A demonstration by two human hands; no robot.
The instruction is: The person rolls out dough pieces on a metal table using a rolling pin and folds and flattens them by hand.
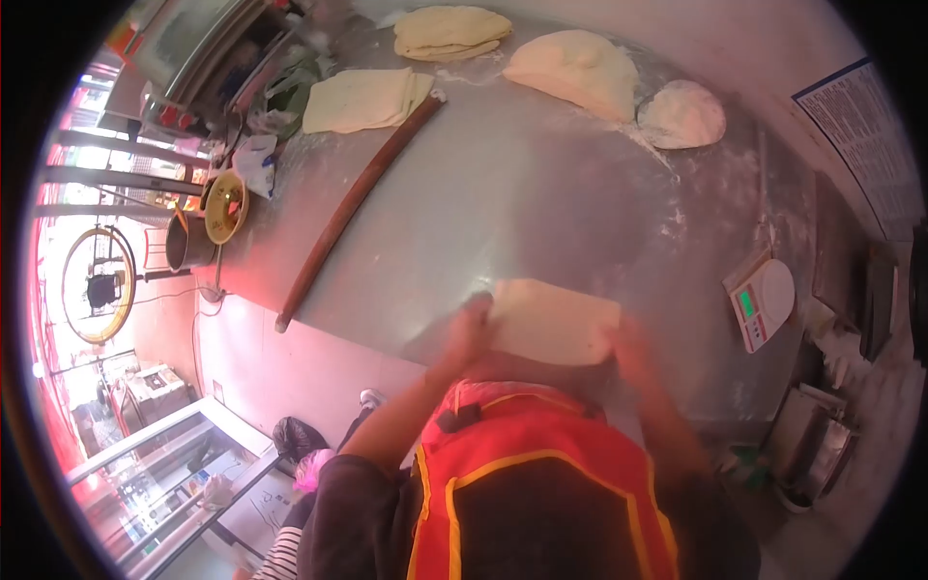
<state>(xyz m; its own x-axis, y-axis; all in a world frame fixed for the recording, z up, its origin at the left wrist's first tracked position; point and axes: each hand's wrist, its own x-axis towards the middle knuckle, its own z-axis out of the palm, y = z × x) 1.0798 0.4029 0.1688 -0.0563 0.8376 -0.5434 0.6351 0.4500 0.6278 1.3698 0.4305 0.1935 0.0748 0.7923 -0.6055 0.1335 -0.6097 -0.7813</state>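
A folded-looking rectangular sheet of pale dough (556, 324) is at the near edge of the metal worktable, just in front of my body. My left hand (471, 327) is at its left edge, and my right hand (628, 340) grips the right edge. Both hands are smeared by motion, and single fingers are hard to make out. They look closed on the sheet's two sides. A darker band shows under the sheet's near side; whether the whole sheet is off the table I cannot tell.
On the metal worktable (464, 184), a long wooden rolling pin (358, 208) lies diagonally at left. Folded dough sheets (358, 101), stacked dough (451, 33), a big dough mound (572, 70) and a round dough piece (682, 114) sit at the back. A kitchen scale (761, 300) stands right.
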